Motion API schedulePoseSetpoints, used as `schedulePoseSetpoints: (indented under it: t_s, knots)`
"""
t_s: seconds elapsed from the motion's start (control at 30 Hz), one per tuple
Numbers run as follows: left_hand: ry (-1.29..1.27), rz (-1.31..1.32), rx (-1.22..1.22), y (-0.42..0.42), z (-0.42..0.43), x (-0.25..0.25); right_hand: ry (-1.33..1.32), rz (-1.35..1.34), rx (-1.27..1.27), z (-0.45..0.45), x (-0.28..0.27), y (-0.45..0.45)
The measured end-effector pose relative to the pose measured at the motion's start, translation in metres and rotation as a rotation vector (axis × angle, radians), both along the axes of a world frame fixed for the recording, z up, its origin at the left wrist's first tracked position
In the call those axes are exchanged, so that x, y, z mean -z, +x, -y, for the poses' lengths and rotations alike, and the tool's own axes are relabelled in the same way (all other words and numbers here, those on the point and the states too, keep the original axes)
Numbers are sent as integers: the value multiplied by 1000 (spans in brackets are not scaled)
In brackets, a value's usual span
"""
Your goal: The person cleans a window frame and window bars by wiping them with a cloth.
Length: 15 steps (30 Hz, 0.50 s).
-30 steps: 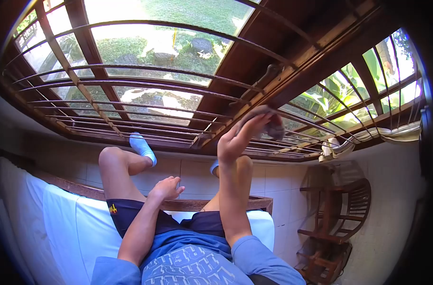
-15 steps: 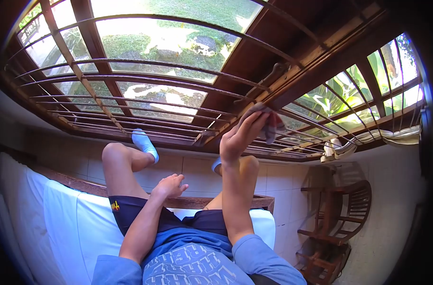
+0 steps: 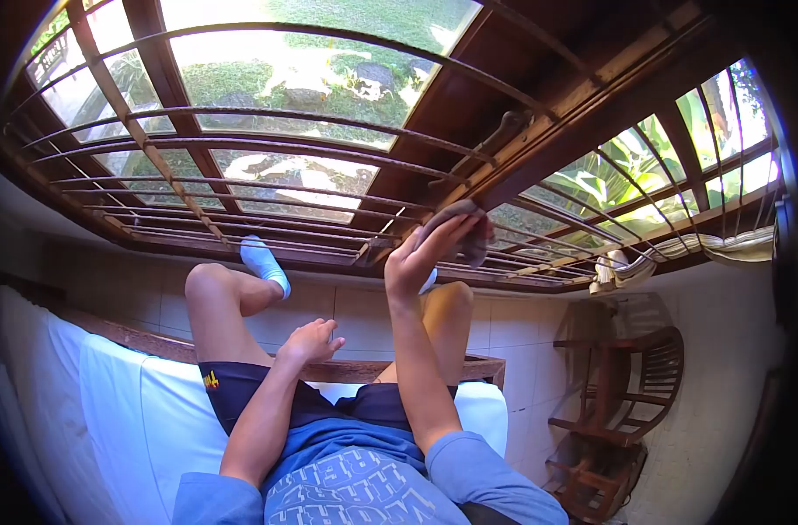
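Crumpled grey-brown cloth (image 3: 475, 246) clamped in right hand (image 3: 414, 262), by dark-brown wooden window frame (image 3: 622, 98); contact with frame unclear. Left hand (image 3: 309, 342) well apart, fingers loosely extended, near brown wooden rail (image 3: 359, 373).

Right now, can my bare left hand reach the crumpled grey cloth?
Probably yes: the left hand looks empty, and nothing visible blocks its way to the grey cloth in the right hand.
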<state>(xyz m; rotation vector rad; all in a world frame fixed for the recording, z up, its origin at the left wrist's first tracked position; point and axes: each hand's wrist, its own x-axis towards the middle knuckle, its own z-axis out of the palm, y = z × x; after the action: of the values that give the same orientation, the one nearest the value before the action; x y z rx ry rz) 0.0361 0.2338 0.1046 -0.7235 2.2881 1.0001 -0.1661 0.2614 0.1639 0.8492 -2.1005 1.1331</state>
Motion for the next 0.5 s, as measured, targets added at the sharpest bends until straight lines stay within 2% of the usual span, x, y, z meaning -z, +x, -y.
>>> schedulePoseSetpoints:
  t_s: [0.23,0.37,0.5]
  knots:
    - [-1,-8,-26,-2,-1,-2,9,110,-11,-4,14,14]
    - [-24,-14,42,1,-5,5,-31,51,-76,-6,-40,3]
    - [-23,-15,44,-3,-3,5,-25,55,-69,-10,-62,-5]
